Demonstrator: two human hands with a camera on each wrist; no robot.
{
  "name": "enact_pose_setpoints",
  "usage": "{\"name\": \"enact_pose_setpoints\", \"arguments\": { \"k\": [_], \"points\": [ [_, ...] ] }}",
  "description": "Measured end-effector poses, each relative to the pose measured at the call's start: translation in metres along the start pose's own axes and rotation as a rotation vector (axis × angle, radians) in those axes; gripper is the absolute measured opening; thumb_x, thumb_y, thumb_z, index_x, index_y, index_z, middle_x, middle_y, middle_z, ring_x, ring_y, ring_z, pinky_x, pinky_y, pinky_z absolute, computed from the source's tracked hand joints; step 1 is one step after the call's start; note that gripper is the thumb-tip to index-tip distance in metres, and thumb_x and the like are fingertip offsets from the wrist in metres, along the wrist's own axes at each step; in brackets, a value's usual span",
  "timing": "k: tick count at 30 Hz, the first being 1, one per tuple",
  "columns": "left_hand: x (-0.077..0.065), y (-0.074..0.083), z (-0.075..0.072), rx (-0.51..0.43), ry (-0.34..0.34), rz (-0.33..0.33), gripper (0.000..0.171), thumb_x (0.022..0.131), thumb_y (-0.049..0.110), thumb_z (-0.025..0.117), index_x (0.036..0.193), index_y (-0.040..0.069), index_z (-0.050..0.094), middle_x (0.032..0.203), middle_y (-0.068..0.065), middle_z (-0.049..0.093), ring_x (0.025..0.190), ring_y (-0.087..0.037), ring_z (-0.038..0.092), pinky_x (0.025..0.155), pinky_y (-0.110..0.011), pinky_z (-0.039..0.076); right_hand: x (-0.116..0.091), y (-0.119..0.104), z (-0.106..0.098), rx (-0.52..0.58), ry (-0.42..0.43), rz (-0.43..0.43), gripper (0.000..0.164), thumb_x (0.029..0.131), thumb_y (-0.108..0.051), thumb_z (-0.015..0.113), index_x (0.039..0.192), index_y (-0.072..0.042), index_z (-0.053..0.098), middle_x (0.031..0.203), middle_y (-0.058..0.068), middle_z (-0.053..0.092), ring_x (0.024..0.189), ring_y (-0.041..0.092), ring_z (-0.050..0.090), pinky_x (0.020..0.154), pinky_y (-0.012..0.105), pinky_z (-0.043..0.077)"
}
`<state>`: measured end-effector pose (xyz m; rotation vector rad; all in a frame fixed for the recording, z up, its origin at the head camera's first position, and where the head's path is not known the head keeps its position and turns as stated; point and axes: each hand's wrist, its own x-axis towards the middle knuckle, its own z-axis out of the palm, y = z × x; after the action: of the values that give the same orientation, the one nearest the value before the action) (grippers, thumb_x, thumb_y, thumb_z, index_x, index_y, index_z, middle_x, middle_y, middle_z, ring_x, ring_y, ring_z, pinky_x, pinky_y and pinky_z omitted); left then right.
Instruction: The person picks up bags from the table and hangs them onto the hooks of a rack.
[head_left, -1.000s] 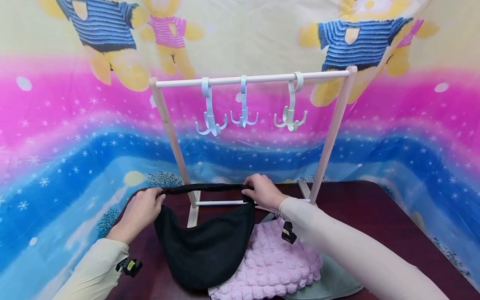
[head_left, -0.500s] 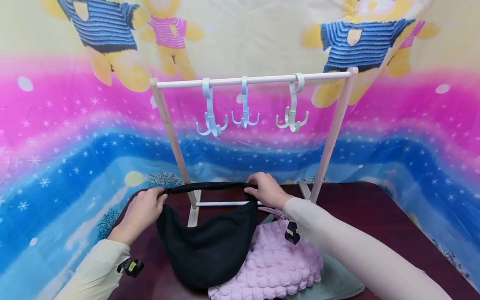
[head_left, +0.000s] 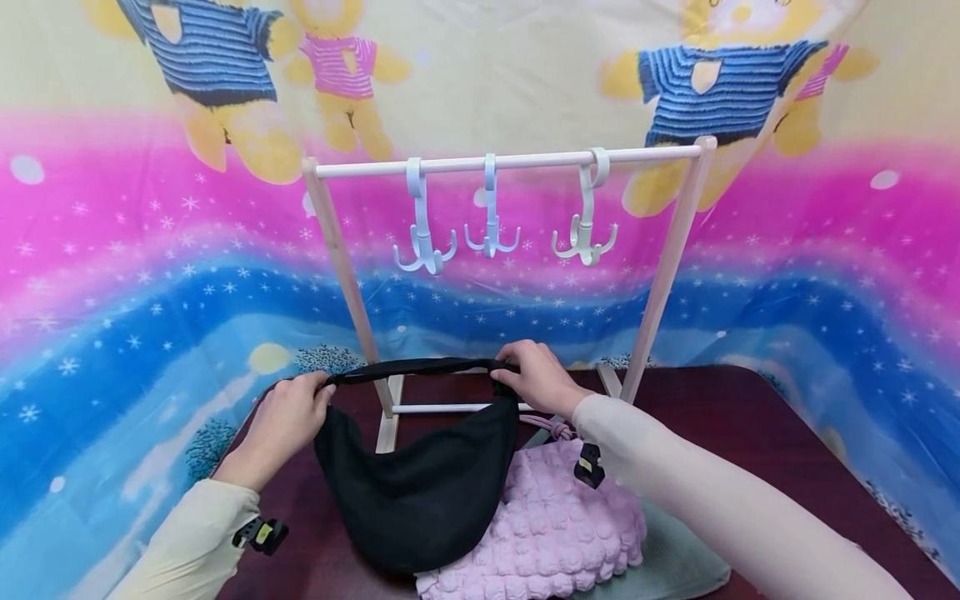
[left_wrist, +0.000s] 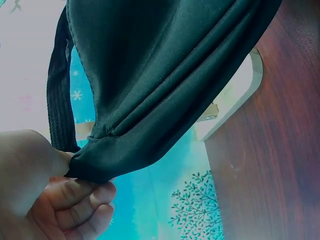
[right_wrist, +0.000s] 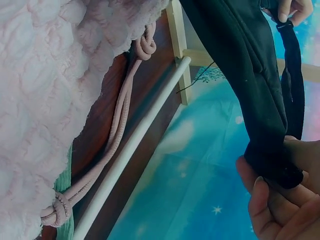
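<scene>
A black crescent-shaped shoulder bag (head_left: 420, 500) hangs upright between my two hands, its strap (head_left: 420, 367) stretched above its opening. At the left end, my left hand (head_left: 283, 421) pinches the corner where strap and bag meet. The left wrist view shows thumb and curled fingers around that black fabric (left_wrist: 145, 100). My right hand (head_left: 538, 379) grips the opposite corner, and in the right wrist view its fingers (right_wrist: 265, 200) curl under the bunched cloth. Behind the bag's lower right side lies a puffy pink bag (head_left: 562, 533) with a knotted cord handle (right_wrist: 120, 115).
A wooden rack with a white top bar (head_left: 525, 161) stands at the back of the dark red table (head_left: 750, 467). Two bluish hooks (head_left: 425, 242) (head_left: 491, 225) and a greenish hook (head_left: 585, 225) hang from it. A grey-green bag (head_left: 682, 558) lies under the pink one.
Both hands have shifted slightly to the right with the black bag, the right hand also a little upward. The strap's middle has risen slightly. Both grips stay the same.
</scene>
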<state>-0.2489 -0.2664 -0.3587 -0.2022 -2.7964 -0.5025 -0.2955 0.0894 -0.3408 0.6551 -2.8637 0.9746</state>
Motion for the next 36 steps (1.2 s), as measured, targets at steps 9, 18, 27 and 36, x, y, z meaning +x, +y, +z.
{"name": "enact_pose_setpoints", "arguments": {
  "k": [9,18,27,36],
  "points": [
    [-0.001,0.003,-0.005,0.001,0.012,0.007,0.029,0.104,0.015,0.054,0.123,-0.002,0.066,0.103,-0.024,0.071,0.065,-0.02,0.061,0.058,-0.036,0.044,-0.001,-0.002,-0.004,0.017,0.031,-0.021,0.021,0.099,-0.021,0.067,0.116,-0.01,0.073,0.118,0.009,0.074,0.108,0.026,0.07,0.093,0.044,0.056],
    [-0.001,0.006,-0.01,0.005,0.045,0.039,0.025,0.104,0.015,0.054,0.119,-0.001,0.067,0.094,-0.02,0.071,0.062,-0.019,0.057,0.056,-0.036,0.042,-0.001,-0.001,-0.007,0.018,0.061,-0.032,0.019,0.098,-0.02,0.067,0.114,-0.011,0.073,0.112,0.008,0.074,0.102,0.023,0.071,0.09,0.043,0.056],
    [0.0,0.006,-0.012,0.001,0.051,0.04,0.025,0.104,0.015,0.054,0.12,0.0,0.067,0.095,-0.02,0.071,0.063,-0.02,0.056,0.056,-0.036,0.041,-0.002,-0.003,-0.013,0.016,0.067,-0.042,0.018,0.099,-0.02,0.066,0.113,-0.01,0.073,0.106,0.007,0.075,0.088,0.017,0.069,0.081,0.038,0.056],
    [0.0,0.01,-0.017,0.003,0.089,0.063,0.025,0.103,0.014,0.055,0.118,-0.003,0.068,0.096,-0.023,0.072,0.063,-0.021,0.057,0.057,-0.037,0.043,-0.004,-0.003,-0.018,0.01,0.081,-0.057,0.021,0.1,-0.021,0.065,0.117,-0.011,0.072,0.112,0.007,0.075,0.094,0.019,0.071,0.084,0.039,0.057]
  ]
}}
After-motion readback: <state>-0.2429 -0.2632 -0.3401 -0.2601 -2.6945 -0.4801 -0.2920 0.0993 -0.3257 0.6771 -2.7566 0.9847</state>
